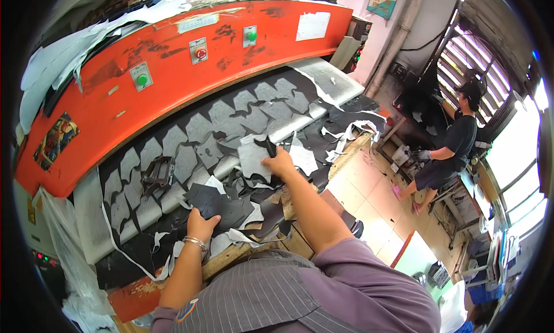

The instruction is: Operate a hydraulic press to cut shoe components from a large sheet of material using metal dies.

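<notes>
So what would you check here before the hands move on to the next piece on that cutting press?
1. Right hand has hold of a cut dark piece: ok, its fingers pinch it at the grey sheet.
2. Left hand steadies the stack of dark cut pieces: ok, it rests on the near edge.
3. Both hands are out from under the orange press head: ok, they are on the near side of the bed.
4. Metal cutting die is apart from both hands: ok, it sits to the left.
5. Scrap strips are off the work area: not ok, they litter the bed.
6. Press is stopped: cannot tell.
</notes>
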Demonstrator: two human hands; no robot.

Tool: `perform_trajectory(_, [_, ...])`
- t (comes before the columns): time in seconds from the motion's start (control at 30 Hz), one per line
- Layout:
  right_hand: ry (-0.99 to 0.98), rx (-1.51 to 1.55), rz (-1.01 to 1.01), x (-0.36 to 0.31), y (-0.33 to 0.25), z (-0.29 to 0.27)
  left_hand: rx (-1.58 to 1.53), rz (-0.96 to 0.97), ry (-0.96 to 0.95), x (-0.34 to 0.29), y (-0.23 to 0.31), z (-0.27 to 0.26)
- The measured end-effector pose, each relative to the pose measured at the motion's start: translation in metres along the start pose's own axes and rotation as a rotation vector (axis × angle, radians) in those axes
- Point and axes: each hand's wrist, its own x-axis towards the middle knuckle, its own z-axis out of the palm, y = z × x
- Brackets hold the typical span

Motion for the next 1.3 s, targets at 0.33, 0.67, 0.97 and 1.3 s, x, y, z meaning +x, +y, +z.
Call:
perform_trajectory(0.33, [0.149, 0.291, 0.125, 0.005, 0.029, -0.092, -0.676, -0.063, -0.084, -0.001, -0.013, -0.012])
perform_trajectory(0.67, [0.176, -0.078, -0.17, -0.017, 0.02, -0.083, -1.662, 0.04, -0.174, -0.002, -0.01, -0.098])
perform_trajectory(0.97, [-0.111, -0.178, -0.609, -0.135, -0.073, -0.044, -0.711, -0.135, -0.45, 0.02, -0.002, -0.016])
perform_trajectory(1.3, [0.295, 1.376, -0.296, -0.1, -0.028, -0.153, 0.326, 0.115, -0.329, 0.042, 0.03, 0.005])
